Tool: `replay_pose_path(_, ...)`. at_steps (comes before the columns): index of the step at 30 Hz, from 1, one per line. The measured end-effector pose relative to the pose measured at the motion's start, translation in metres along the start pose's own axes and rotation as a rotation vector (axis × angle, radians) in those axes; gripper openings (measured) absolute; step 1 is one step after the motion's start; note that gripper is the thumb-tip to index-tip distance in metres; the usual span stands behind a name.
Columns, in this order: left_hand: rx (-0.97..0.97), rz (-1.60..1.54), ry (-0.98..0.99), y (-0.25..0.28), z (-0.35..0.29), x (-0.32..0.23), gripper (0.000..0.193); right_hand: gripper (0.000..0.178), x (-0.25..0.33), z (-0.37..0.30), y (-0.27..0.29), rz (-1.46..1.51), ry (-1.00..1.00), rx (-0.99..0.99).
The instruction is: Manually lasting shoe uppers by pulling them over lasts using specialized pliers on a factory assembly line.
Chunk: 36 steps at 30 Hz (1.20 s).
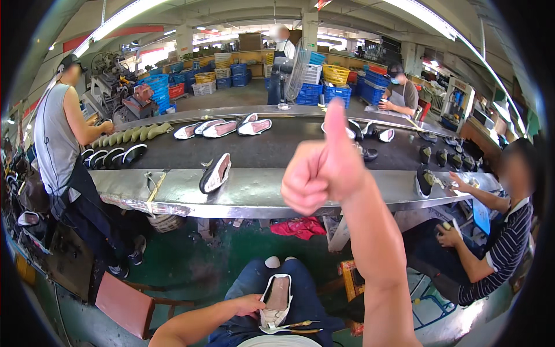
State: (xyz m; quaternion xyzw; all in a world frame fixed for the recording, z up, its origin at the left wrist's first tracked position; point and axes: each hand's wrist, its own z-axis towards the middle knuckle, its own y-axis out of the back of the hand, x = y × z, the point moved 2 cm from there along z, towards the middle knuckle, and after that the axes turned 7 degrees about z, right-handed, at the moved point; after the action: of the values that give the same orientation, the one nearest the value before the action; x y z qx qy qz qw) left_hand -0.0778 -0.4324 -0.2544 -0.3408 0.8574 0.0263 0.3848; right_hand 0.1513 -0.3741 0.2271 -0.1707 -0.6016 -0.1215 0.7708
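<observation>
In my lap a white shoe (276, 302) with a light brown insole lies with its opening upward. My left hand (250, 305) grips its left side, fingers closed on the edge. My right hand (324, 168) is raised over the front edge of the work table, thumb pointing up and the other fingers curled in; it holds nothing. Across my lap by the shoe's near end lie a thin pointed tool (309, 322) and a wooden-handled tool (309, 331). On the metal table edge, left of my right hand, stands a black-and-white shoe (215, 174).
A dark conveyor belt (277, 151) carries rows of shoes and olive-green shoe lasts (136, 134). One person (60, 124) stands at left; another (497, 231) sits at right with a shoe part. A brown stool (124, 303) is at lower left. Red cloth (298, 228) hangs under the table.
</observation>
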Motion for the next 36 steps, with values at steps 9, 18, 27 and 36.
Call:
replay_pose_path(9, 0.076, -0.005, -0.003, -0.026, -0.014, -0.011, 0.069, 0.059, -0.381, -0.199, -0.127, -0.777, -0.674, -0.269)
replay_pose_path(18, 0.159, 0.049, -0.049, -0.045, -0.016, -0.058, 0.071, 0.042, -0.372, -0.205, -0.123, -1.169, -0.310, -0.278)
replay_pose_path(27, 0.037, 0.106, -0.148, -0.037, -0.016, -0.027, 0.078, 0.060, -0.387, -0.197, -0.105, -0.896, -0.578, -0.067)
replay_pose_path(36, 0.021, -0.064, -0.336, -0.056, -0.006, -0.032, 0.076, 0.041, -0.396, -0.259, -0.110, 0.229, -0.562, -0.574)
